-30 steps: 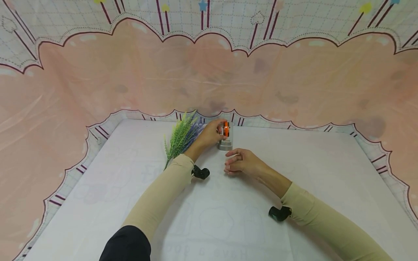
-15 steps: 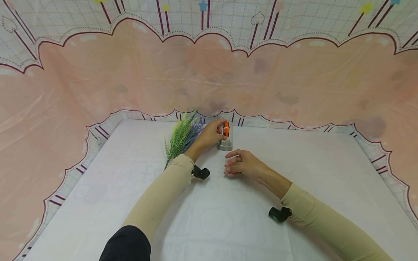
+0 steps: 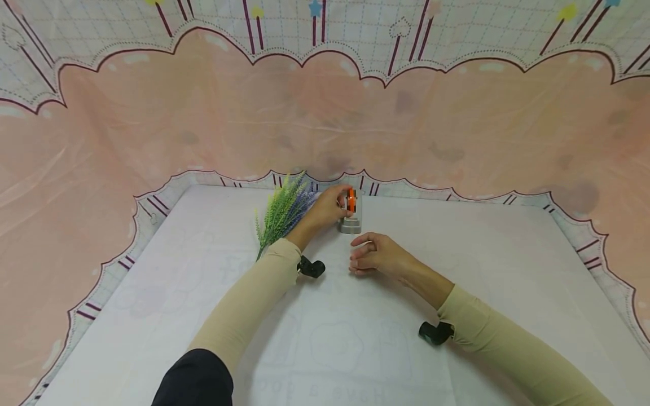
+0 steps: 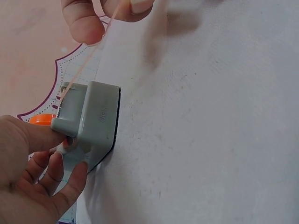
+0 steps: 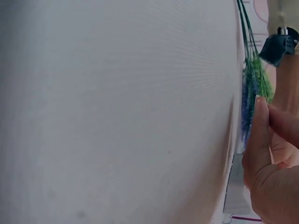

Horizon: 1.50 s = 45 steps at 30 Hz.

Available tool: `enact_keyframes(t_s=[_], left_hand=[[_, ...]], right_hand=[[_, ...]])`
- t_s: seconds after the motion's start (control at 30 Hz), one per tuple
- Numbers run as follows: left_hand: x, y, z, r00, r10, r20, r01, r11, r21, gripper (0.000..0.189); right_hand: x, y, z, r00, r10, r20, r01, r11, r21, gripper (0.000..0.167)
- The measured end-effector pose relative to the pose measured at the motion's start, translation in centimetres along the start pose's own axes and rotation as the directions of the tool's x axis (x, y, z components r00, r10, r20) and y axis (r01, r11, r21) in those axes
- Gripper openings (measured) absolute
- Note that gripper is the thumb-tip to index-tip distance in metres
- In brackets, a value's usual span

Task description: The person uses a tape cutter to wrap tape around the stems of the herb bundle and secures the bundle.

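A: Your left hand (image 3: 325,212) grips a grey tape dispenser (image 4: 100,114). From the head view, its fingertips reach the orange ring (image 3: 352,201), one at the upper side and one at the lower.

B: Your other left fingers are bent beside the dispenser in the left wrist view. One tip comes right up to the grey body, though you can't tell there whether it touches.

A: Then your right hand (image 3: 378,254): its thumb and a fingertip come close together, and you pinch a thin strip of tape (image 4: 85,64) there. Your remaining right fingers are loosely bent and slightly apart.

B: The strip runs straight from the dispenser's edge up to your right fingertips. Its very end is too fine to make out between them.

A: Your dispenser stands on the white table (image 3: 497,242), just ahead of your right hand and at the fingertips of your left. Your two hands are near each other but apart.

B: On the outer side of your left hand, you have a bunch of green and purple flowers (image 3: 279,214) lying just beside it, partly hidden by your left wrist. Your right hand is well apart from them.
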State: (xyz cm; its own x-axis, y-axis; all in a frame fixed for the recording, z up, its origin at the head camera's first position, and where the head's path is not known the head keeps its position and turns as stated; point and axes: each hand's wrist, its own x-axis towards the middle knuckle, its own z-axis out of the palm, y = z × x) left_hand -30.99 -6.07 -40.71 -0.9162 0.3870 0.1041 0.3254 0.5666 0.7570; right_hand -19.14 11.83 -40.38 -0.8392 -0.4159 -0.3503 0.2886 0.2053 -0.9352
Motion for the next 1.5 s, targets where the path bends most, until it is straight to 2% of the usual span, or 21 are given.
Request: enact_keyframes(t_s=[0.27,0.6,0.73,1.1,1.3,1.5], left_hand=[[0.1,0.0,-0.1,1.0,0.003,0.013,-0.003,1.0,0.007,0.07],[-0.1,-0.1,-0.4,1.0,0.0,0.016,0.0,1.0,0.03,0.07],[-0.5,0.1,-0.7,0.999,-0.008,0.039,0.006,1.0,0.029,0.072],[-4.3,0.9,-4.2,0.994,0.03,0.102,-0.032,0.999,0.011,0.066],[-6.4,1.0,-5.9,0.99,0.064,0.123,-0.073,0.995,0.072,0.061],[-8.7,0.9,-7.3,0.992,0.051,0.118,-0.06,0.996,0.072,0.061]], right_hand=[[0.0,-0.2,0.1,1.0,0.008,-0.01,-0.008,1.0,-0.019,0.051],[-0.2,-0.3,0.1,0.999,-0.007,0.035,0.007,1.0,-0.022,0.051],[-0.1,-0.1,0.1,0.999,-0.006,0.036,0.007,1.0,-0.023,0.05],[-0.4,-0.1,-0.3,0.999,-0.019,0.042,0.019,1.0,-0.021,0.05],[-0.5,-0.2,-0.3,1.0,0.002,0.024,-0.001,0.999,-0.035,0.05],[-0.7,-0.3,-0.3,1.0,-0.001,0.03,0.002,0.999,-0.048,0.05]])
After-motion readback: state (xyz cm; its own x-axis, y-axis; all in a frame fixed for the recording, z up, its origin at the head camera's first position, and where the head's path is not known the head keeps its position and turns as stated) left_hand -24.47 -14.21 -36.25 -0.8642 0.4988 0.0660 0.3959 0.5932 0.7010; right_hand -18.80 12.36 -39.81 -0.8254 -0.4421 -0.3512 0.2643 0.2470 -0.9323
